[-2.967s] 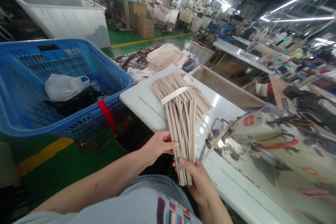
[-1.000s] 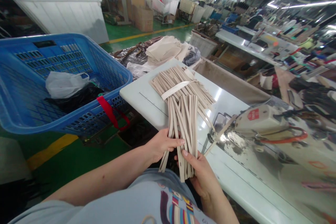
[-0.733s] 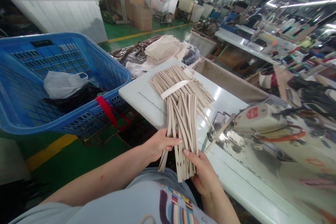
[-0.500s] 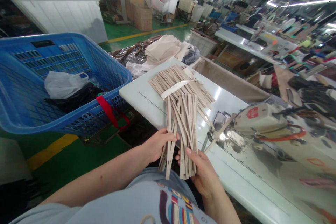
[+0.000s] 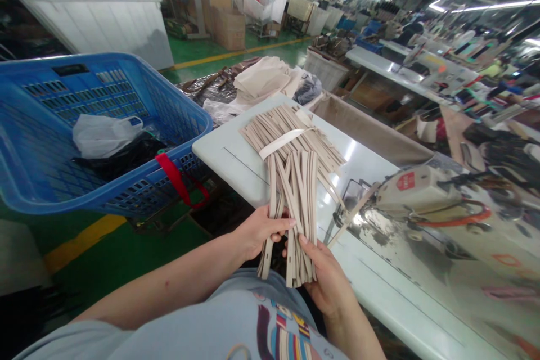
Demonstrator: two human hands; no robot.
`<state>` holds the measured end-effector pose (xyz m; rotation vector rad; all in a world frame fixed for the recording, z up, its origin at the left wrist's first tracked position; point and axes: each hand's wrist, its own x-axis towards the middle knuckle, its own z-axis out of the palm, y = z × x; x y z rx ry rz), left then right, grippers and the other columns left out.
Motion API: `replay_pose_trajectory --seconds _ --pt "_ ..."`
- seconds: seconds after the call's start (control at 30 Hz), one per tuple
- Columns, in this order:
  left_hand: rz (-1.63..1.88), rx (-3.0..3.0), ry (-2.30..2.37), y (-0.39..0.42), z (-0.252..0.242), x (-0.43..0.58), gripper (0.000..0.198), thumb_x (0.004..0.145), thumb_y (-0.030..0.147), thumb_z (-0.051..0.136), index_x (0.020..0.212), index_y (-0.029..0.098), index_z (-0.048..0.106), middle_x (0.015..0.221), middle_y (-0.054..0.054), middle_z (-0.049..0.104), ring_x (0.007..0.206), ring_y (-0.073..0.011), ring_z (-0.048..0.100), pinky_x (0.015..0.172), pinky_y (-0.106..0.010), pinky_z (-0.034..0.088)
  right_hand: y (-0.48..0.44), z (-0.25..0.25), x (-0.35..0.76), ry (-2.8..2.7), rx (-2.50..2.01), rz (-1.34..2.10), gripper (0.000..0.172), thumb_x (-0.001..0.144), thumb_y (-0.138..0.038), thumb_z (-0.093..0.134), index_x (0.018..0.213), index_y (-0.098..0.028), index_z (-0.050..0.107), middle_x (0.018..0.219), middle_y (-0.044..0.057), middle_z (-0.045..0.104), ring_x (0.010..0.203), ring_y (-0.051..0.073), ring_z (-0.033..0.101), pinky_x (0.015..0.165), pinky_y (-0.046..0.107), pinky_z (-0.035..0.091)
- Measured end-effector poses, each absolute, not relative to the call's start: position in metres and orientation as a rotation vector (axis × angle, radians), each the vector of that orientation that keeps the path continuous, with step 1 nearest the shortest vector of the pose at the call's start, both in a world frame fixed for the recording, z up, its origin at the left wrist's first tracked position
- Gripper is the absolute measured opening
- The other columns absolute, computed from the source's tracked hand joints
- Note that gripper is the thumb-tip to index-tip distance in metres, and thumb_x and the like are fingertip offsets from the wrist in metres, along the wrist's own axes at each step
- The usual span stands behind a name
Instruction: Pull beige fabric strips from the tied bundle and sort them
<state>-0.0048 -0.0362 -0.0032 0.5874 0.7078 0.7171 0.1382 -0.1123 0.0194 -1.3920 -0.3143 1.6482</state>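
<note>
Long beige strips (image 5: 302, 197) with small slots near their ends hang over the near edge of the white table, toward my lap. My right hand (image 5: 323, 270) is closed around the larger bunch, thumb on top. My left hand (image 5: 265, 230) grips a smaller group of the strips on the left, its thumb reaching across to the larger bunch. Beyond my hands, a pile of similar beige strips (image 5: 320, 152) lies on the table, crossed by a pale band (image 5: 284, 142). The far ends of the held strips rest against this pile.
A sewing machine (image 5: 405, 191) stands on the white table (image 5: 228, 135) at right, a strip leaning by it. On the left is a blue basket (image 5: 169, 84) holding plastic bags, with a red strap (image 5: 175, 177). Beige cloth (image 5: 265, 79) lies behind the table.
My left thumb has moved right, onto the larger bunch. The smaller group of strips has shifted slightly, its lower ends drawn closer together. My right hand stays nearly in place.
</note>
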Motion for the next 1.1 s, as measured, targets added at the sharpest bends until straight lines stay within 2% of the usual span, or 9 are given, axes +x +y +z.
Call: replay_pose_trajectory --seconds 0.1,0.23,0.4,0.5,0.63,0.73,0.8,0.93,1.1 --pt "0.749 0.619 0.773 -0.035 -0.002 -0.004 0.041 0.060 0.034 0.090 0.081 0.011 0.063 0.066 0.001 0.053 0.051 -0.0050 0.040 0.041 -0.015 0.029 -0.113 0.018 0.137 -0.325 -1.387 1.632 0.061 0.067 -0.039 0.089 0.118 -0.015 0.067 0.089 0.010 0.078 0.070 0.023 0.074 0.058 0.029 0.059" --pt "0.761 0.639 0.781 -0.033 -0.003 -0.004 0.039 0.059 0.032 0.090 0.079 0.010 0.064 0.068 -0.001 0.055 0.054 -0.0052 0.042 0.042 -0.016 0.026 -0.113 0.017 0.137 -0.325 -1.365 1.633 0.056 0.067 -0.036 0.089 0.115 -0.015 0.069 0.096 0.010 0.078 0.069 0.021 0.073 0.060 0.030 0.059" --pt "0.728 0.616 0.739 -0.033 -0.008 -0.009 0.036 0.061 0.030 0.088 0.080 0.011 0.065 0.063 0.002 0.052 0.048 -0.0042 0.034 0.044 -0.019 0.034 -0.112 0.020 0.139 -0.341 -1.391 1.614 0.046 0.070 -0.038 0.088 0.106 -0.014 0.071 0.085 0.009 0.077 0.055 0.015 0.066 0.052 0.023 0.054" --pt "0.701 0.575 0.728 -0.033 -0.008 -0.011 0.032 0.061 0.027 0.086 0.079 0.011 0.066 0.059 0.002 0.053 0.046 -0.0051 0.035 0.046 -0.021 0.040 -0.111 0.021 0.139 -0.330 -1.392 1.625 0.044 0.071 -0.038 0.087 0.104 -0.014 0.072 0.077 0.007 0.076 0.052 0.013 0.064 0.051 0.022 0.054" --pt "0.638 0.482 0.766 -0.031 -0.006 -0.014 0.030 0.060 0.023 0.076 0.086 0.011 0.068 0.068 -0.007 0.064 0.051 -0.0122 0.051 0.048 -0.025 0.045 -0.110 0.020 0.140 -0.292 -1.346 1.643 0.039 0.072 -0.036 0.085 0.102 -0.014 0.073 0.076 0.006 0.075 0.053 0.014 0.064 0.050 0.022 0.055" --pt "0.649 0.433 0.759 -0.031 -0.006 -0.014 0.026 0.060 0.022 0.069 0.083 0.012 0.067 0.070 -0.008 0.064 0.060 -0.0192 0.060 0.057 -0.032 0.052 -0.110 0.019 0.141 -0.280 -1.353 1.658 0.034 0.073 -0.035 0.083 0.094 -0.010 0.073 0.073 0.008 0.073 0.055 0.015 0.065 0.053 0.022 0.056" --pt "0.666 0.423 0.745 -0.032 -0.005 -0.013 0.020 0.059 0.020 0.068 0.077 0.011 0.065 0.070 -0.008 0.064 0.063 -0.0183 0.061 0.060 -0.030 0.052 -0.109 0.020 0.142 -0.288 -1.352 1.656 0.033 0.072 -0.034 0.084 0.092 -0.009 0.073 0.072 0.008 0.073 0.056 0.014 0.065 0.054 0.022 0.056" --pt "0.672 0.476 0.781 -0.035 -0.004 -0.009 0.020 0.062 0.022 0.076 0.075 0.011 0.065 0.066 -0.004 0.060 0.055 -0.0111 0.054 0.052 -0.021 0.045 -0.110 0.024 0.139 -0.327 -1.381 1.621 0.036 0.069 -0.031 0.087 0.097 -0.013 0.074 0.075 0.006 0.074 0.059 0.014 0.066 0.057 0.022 0.056" --pt "0.667 0.601 0.720 -0.038 -0.006 -0.005 0.034 0.064 0.033 0.087 0.080 0.012 0.067 0.060 -0.001 0.056 0.048 -0.0100 0.045 0.046 -0.025 0.043 -0.114 0.019 0.136 -0.391 -1.416 1.593 0.043 0.063 -0.034 0.092 0.097 -0.015 0.073 0.074 0.004 0.073 0.058 0.013 0.064 0.058 0.024 0.054"
